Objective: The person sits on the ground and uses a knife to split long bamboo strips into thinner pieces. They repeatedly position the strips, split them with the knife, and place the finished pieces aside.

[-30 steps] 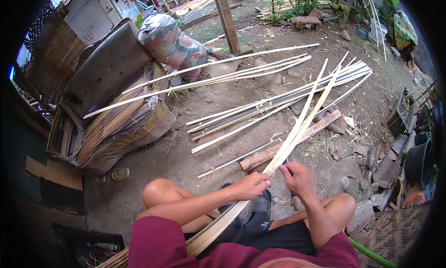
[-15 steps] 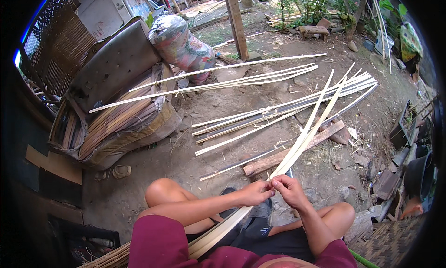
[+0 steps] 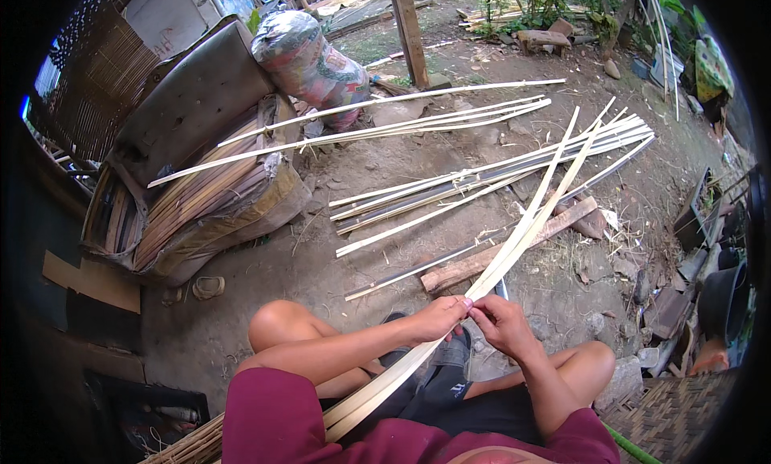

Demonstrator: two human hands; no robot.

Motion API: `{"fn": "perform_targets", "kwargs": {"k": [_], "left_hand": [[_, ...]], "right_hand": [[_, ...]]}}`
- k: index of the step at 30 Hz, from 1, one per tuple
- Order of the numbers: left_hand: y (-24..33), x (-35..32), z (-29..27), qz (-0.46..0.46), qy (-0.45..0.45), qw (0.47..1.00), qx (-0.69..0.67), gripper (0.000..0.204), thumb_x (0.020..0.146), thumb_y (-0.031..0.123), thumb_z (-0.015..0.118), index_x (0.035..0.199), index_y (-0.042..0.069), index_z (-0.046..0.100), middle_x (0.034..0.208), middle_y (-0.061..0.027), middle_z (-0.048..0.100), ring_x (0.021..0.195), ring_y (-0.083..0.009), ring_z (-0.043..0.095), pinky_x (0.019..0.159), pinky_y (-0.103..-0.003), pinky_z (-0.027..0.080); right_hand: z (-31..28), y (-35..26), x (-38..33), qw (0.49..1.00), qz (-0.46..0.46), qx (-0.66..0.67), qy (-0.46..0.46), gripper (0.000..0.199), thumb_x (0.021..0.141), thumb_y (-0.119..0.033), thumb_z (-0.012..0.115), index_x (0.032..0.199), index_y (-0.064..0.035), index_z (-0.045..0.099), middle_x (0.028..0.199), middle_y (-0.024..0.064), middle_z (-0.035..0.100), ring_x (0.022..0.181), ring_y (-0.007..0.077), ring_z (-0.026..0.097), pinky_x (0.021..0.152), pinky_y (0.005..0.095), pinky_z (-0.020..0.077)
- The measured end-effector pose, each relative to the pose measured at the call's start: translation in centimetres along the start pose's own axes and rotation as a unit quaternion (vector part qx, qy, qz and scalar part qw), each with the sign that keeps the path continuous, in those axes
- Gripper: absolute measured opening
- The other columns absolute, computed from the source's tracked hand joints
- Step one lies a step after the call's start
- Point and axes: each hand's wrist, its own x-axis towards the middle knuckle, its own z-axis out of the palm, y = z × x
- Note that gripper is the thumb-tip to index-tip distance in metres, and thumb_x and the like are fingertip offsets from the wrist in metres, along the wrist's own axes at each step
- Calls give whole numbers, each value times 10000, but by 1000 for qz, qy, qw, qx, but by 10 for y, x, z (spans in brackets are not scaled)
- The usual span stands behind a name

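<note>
A few long, pale bamboo strips (image 3: 526,233) run diagonally across my lap, fanning apart toward their far ends. My left hand (image 3: 440,318) is closed around them at about their middle. Against its thumb, my right hand (image 3: 499,326) pinches at the right edge of the same strips, its fingertips partly hidden. Below the hands the strips (image 3: 381,392) pass over my lap and under my left sleeve.
Ahead on the dirt lie a pile of bamboo strips (image 3: 482,179) and a wooden block (image 3: 510,247). More strips (image 3: 361,134) stretch toward an old sofa (image 3: 189,94) filled with slats. A stuffed sack (image 3: 309,66) leans beside it. Dark containers (image 3: 723,299) stand at right.
My head view has tilted slightly, so the background sits a little higher. Both hands stay together on the strips, with the right fingers shifted slightly against the left thumb.
</note>
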Motion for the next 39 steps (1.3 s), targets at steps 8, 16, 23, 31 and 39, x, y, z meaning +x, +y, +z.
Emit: {"fn": "perform_targets", "kwargs": {"k": [8,16,23,31,39], "left_hand": [[3,5,0,-4,32,999,-6,391,1074,405,407,1138,53,564,1040,-57,582,769,-138,605,610,-283,522],[9,-6,-10,-161,4,948,-276,319,1030,192,488,1259,-27,523,1094,-173,645,976,-238,668,795,-363,589],[-4,-3,-15,-174,-59,950,-252,268,1037,177,514,1229,-7,544,1091,-128,642,987,-189,648,829,-325,572],[-11,1,-11,-190,-44,950,-242,225,1010,141,572,1209,46,526,1064,-104,629,957,-170,639,805,-341,583],[-5,2,-6,-187,-55,956,-220,241,1015,172,573,1214,58,498,1072,-99,610,955,-160,624,797,-331,577]], "right_hand": [[-1,19,3,973,94,211,-5,196,932,-85,667,1104,10,665,976,90,722,908,147,695,797,285,556],[-7,27,0,989,91,106,43,152,936,-126,659,1018,-2,689,765,50,642,671,90,543,596,269,438],[-4,38,-2,999,24,18,42,131,931,-109,620,998,-7,669,893,142,673,804,284,644,723,382,500],[-8,44,1,998,7,-55,23,114,902,-102,638,980,-25,670,897,154,669,863,352,640,771,435,503],[-15,44,4,994,-11,-106,11,113,892,-131,629,962,-51,668,871,145,635,905,360,613,774,460,489]]}}
